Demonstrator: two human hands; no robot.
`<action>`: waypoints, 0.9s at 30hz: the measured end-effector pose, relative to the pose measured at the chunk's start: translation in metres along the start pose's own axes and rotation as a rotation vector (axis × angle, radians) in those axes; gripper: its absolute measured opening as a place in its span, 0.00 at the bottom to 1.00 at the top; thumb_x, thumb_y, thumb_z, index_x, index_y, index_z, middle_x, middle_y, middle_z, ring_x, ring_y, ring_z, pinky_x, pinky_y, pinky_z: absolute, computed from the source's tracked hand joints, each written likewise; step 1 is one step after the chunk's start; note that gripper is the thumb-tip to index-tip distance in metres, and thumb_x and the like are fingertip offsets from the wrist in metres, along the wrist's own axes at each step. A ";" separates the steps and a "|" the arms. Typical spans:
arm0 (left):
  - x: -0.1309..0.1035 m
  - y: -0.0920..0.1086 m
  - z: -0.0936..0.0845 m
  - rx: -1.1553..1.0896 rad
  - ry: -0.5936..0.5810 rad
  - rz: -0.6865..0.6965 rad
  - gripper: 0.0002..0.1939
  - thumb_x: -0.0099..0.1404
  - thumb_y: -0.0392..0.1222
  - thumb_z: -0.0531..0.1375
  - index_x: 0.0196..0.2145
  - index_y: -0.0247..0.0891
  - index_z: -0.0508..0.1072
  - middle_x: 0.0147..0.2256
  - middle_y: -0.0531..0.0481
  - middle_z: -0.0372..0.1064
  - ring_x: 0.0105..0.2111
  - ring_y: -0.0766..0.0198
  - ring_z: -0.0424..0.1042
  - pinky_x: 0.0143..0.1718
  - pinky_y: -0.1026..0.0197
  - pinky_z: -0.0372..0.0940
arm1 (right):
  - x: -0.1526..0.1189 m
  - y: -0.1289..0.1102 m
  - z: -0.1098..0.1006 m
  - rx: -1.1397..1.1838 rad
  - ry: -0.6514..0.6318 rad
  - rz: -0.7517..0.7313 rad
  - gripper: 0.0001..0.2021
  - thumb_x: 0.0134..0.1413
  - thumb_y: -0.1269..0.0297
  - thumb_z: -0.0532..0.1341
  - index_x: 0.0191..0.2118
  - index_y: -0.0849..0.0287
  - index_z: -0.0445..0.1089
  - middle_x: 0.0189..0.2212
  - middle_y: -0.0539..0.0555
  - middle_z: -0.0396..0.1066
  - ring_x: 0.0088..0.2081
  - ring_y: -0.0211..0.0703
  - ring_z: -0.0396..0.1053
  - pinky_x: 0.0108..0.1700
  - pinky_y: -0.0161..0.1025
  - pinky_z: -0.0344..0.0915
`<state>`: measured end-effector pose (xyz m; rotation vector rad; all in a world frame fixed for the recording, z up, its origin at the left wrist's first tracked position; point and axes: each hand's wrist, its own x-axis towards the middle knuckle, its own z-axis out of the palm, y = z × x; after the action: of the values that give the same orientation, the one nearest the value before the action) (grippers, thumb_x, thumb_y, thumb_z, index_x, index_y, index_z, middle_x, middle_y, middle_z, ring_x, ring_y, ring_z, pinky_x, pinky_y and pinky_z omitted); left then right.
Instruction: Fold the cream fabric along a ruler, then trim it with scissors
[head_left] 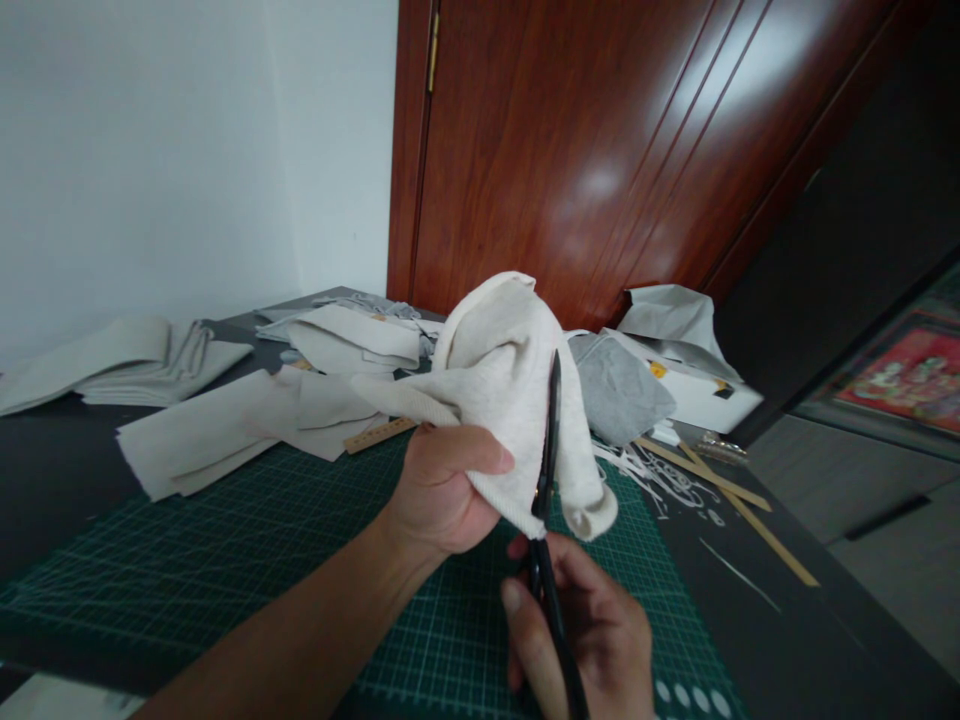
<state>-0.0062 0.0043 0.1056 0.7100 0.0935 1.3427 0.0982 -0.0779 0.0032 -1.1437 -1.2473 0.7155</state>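
**Black scissors [553,425] against cream cloth [510,375], above a green cutting mat [420,630]**

Nearest me, my right hand [589,625] is closed around the handles of the black scissors, which point away from me. One blade runs over the face of the cream cloth, past its ribbed edge; I cannot tell how far apart the blades stand. To the left, my left hand [450,490] has the cloth clamped between thumb and fingers. The cloth bunches up above that grip, and a curled end hangs to the right of the blade.

Below lies the green cutting mat on the dark bench [787,640]. Beyond my left hand, a wooden ruler [375,436] sticks out beside loose pale fabric pieces [217,425], with a folded fabric stack [142,365] farther left. On the right are crossed wooden strips [772,540] and curly white scraps [667,480]. Behind those sit a grey cloth [619,390] and a white box [705,400]. A reddish-brown wooden door [555,150] and a white wall [150,150] stand at the back.
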 end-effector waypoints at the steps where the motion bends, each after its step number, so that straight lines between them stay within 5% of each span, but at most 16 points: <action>1: 0.000 0.000 0.000 0.004 0.001 -0.001 0.33 0.37 0.28 0.61 0.44 0.39 0.82 0.40 0.49 0.84 0.48 0.38 0.82 0.46 0.44 0.77 | 0.000 0.000 0.000 -0.006 0.005 0.002 0.15 0.60 0.50 0.67 0.39 0.58 0.80 0.13 0.44 0.62 0.13 0.34 0.52 0.16 0.32 0.45; 27: -0.003 0.001 0.000 0.014 -0.010 -0.022 0.35 0.37 0.29 0.61 0.46 0.40 0.82 0.39 0.49 0.85 0.47 0.39 0.83 0.46 0.45 0.78 | -0.003 -0.001 0.005 -0.033 0.019 0.036 0.15 0.60 0.49 0.68 0.38 0.56 0.79 0.14 0.42 0.61 0.12 0.33 0.55 0.15 0.31 0.55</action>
<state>-0.0079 0.0015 0.1046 0.7255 0.1029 1.3185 0.0930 -0.0792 0.0026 -1.1999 -1.2290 0.7117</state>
